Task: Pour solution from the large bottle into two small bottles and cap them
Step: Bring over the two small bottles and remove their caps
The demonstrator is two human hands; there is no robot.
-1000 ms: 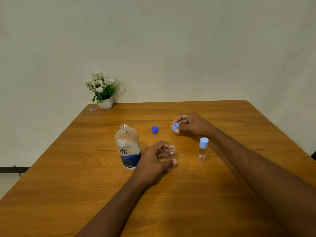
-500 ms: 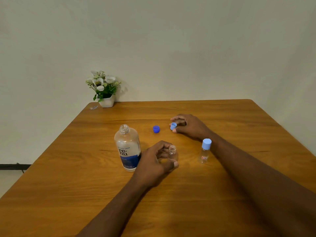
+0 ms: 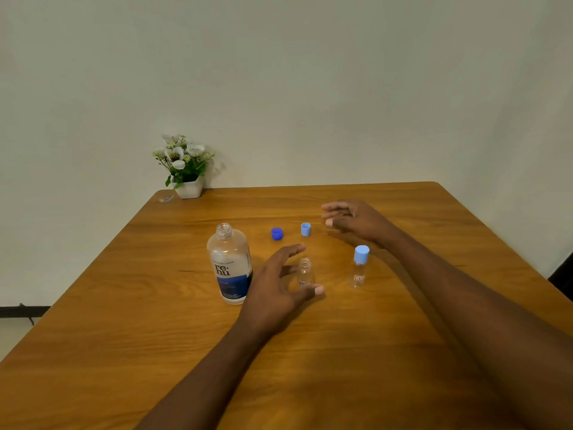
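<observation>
Vial [image 3: 305,272] well inside table [image 3: 93,336] edges

"re-nu" — large bottle [image 3: 229,268] label

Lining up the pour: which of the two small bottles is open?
The small bottle beside the left hand: its threaded neck is bare. The other small bottle, standing further right, wears a light blue cap.

Light: soft, even, dimmish | shadows: faint on glossy brown wooden table [image 3: 387,352] | edges bowed | right hand [image 3: 356,220] perhaps motion-blurred
</observation>
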